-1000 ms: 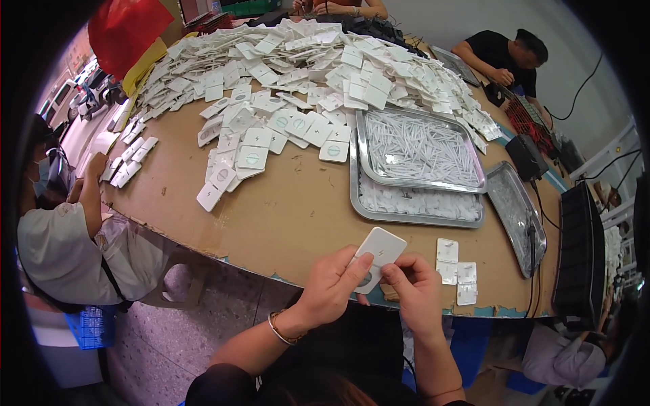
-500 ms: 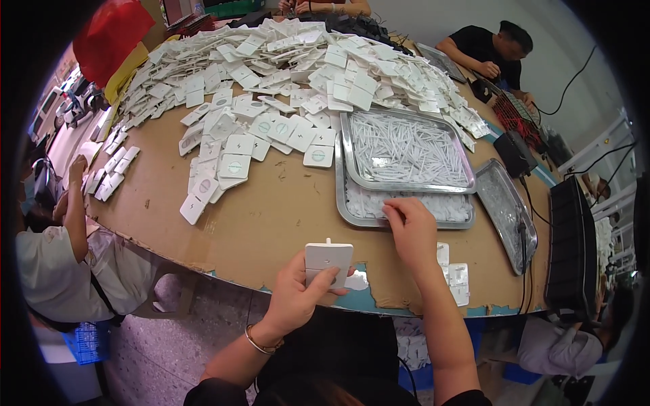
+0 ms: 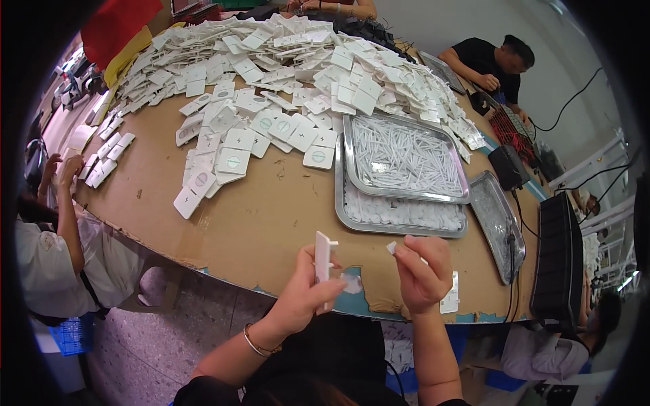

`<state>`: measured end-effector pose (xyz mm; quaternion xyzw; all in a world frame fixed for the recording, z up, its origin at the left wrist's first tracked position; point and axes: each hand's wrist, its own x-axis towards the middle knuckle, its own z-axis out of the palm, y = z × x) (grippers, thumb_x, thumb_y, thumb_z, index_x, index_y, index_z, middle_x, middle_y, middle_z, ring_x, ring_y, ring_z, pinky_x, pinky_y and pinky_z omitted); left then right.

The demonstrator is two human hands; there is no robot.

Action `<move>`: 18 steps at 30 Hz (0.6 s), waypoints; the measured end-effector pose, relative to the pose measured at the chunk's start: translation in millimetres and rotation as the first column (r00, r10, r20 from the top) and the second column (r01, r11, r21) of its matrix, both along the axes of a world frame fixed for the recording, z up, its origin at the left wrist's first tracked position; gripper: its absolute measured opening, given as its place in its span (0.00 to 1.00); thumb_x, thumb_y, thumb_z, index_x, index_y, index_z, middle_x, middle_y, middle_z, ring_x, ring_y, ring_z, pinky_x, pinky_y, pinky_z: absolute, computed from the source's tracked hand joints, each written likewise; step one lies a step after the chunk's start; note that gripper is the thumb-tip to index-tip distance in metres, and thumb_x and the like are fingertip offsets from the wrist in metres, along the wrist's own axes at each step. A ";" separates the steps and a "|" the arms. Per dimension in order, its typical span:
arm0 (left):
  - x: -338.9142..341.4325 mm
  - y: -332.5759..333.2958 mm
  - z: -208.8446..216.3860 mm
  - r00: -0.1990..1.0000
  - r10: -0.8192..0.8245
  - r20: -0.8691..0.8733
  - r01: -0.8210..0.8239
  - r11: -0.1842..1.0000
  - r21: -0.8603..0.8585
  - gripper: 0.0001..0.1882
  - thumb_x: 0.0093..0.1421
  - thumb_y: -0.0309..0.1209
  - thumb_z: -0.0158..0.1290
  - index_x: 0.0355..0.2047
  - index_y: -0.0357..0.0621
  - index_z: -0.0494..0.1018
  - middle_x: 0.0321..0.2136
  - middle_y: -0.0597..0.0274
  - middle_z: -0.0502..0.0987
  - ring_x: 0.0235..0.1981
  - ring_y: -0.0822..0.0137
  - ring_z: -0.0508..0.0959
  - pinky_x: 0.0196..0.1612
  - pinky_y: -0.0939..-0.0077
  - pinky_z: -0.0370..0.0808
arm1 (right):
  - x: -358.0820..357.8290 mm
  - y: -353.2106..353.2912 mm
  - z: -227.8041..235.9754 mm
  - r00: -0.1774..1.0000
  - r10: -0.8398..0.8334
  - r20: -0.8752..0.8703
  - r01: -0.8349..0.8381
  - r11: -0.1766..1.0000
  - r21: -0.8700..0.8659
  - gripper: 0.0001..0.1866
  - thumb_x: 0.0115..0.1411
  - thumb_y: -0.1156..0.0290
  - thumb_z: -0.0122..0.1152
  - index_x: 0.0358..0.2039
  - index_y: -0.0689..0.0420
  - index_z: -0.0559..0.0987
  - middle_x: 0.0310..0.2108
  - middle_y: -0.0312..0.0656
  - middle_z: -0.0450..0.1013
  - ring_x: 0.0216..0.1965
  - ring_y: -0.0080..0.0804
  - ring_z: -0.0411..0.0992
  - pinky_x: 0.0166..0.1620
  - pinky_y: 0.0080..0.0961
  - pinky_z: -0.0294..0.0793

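Note:
My left hand (image 3: 296, 299) grips a white plastic panel (image 3: 322, 256), which stands almost edge-on with small pegs jutting from its right side. To its right, above the near edge of the table, my right hand (image 3: 426, 274) is closed with a small white plastic piece (image 3: 391, 248) pinched at the fingertips. The piece and the panel are apart. Beyond the hands, a metal tray (image 3: 433, 197) of thin white strips rests partly over a second metal tray (image 3: 340, 215) of small white pieces. Another white panel (image 3: 450, 298) lies beside my right wrist.
A big heap of white panels (image 3: 284, 61) covers the table's far side, its loose end spreading toward me. A tilted metal tray (image 3: 497, 230), a black bin (image 3: 556, 257) and black cables (image 3: 516, 271) are at right. Co-workers sit at left (image 3: 61, 257) and far right (image 3: 491, 64).
My right hand has drawn back from the lower tray toward me, and a small white piece now shows in its fingers. My left hand has turned the panel from face-up to edge-on.

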<state>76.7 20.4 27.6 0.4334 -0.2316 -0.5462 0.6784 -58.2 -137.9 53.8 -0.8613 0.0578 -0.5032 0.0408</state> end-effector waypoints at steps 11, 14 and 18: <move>-7.4 -2.0 6.6 0.966 -0.194 -0.174 0.167 0.973 -0.159 0.29 0.68 0.48 0.29 0.54 0.35 0.59 0.46 0.52 0.70 0.36 0.65 0.76 0.35 0.73 0.76 | -16.5 41.3 2.0 0.985 0.154 0.075 -0.171 0.865 0.471 0.10 0.51 0.86 0.57 0.35 0.62 0.74 0.34 0.44 0.70 0.32 0.34 0.72 0.40 0.33 0.73; -13.4 -2.7 9.7 0.972 -0.173 -0.156 0.149 0.976 -0.156 0.31 0.68 0.50 0.27 0.52 0.33 0.62 0.44 0.52 0.71 0.36 0.66 0.76 0.34 0.73 0.77 | -14.2 54.7 10.0 0.956 0.242 0.163 -0.265 0.490 0.830 0.08 0.54 0.86 0.54 0.35 0.63 0.74 0.36 0.43 0.68 0.32 0.29 0.70 0.41 0.27 0.72; -14.4 -3.5 6.4 0.987 -0.149 -0.065 0.139 0.980 -0.141 0.31 0.68 0.50 0.26 0.51 0.32 0.64 0.43 0.52 0.72 0.36 0.66 0.76 0.33 0.74 0.78 | -12.8 62.7 10.5 0.983 0.182 -0.011 -0.082 0.496 0.864 0.08 0.55 0.85 0.54 0.36 0.64 0.74 0.35 0.44 0.68 0.32 0.24 0.70 0.38 0.19 0.71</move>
